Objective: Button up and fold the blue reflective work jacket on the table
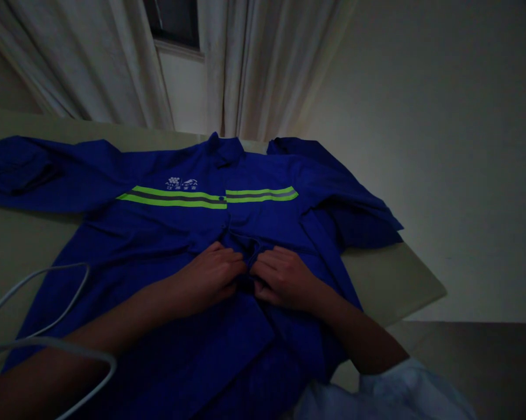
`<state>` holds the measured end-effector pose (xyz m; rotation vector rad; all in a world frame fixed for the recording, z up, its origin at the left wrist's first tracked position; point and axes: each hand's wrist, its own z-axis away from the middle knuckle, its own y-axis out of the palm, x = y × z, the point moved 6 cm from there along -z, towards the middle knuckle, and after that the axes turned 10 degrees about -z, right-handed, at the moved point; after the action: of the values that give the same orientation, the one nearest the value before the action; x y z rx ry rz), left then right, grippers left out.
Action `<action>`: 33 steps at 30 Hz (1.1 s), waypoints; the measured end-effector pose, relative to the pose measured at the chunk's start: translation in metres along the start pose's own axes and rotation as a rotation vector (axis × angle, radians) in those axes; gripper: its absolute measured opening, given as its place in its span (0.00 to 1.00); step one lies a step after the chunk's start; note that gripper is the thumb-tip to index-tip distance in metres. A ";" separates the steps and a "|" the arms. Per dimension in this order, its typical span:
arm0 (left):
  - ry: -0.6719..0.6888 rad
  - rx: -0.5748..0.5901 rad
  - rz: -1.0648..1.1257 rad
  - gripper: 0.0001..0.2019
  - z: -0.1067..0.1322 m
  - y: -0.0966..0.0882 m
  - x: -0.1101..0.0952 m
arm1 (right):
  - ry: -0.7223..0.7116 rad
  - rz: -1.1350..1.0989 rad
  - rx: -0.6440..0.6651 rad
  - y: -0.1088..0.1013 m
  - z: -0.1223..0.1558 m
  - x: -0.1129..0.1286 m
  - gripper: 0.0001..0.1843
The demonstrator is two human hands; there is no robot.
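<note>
A blue work jacket (149,233) lies spread front side up, with a yellow-green reflective stripe (175,198) across its chest and a white logo on one side. Its collar points away from me, and both sleeves reach out sideways. My left hand (217,271) and my right hand (284,277) meet at the middle of the front opening, below the stripe. Fingers of both are closed on the jacket's front edges, which are lifted a little between them. Whether a button sits in the fingers is hidden. Above them, the front edges meet at the stripe, where a small dark button shows.
The jacket rests on a pale table (403,280), whose corner juts out at the right. White cables (77,286) loop over the left side, near my left forearm. Behind the table hang light curtains (280,64), and a plain wall (442,146) stands at the right.
</note>
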<state>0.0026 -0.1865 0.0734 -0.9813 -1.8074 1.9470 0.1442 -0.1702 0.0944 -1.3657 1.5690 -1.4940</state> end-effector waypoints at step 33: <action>0.007 0.099 0.154 0.13 0.002 -0.007 -0.007 | 0.213 -0.140 0.043 0.002 0.000 -0.006 0.05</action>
<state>0.0050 -0.1912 0.0819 -1.1217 -1.6580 2.0987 0.1451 -0.1648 0.0913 -1.3523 1.5848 -1.7984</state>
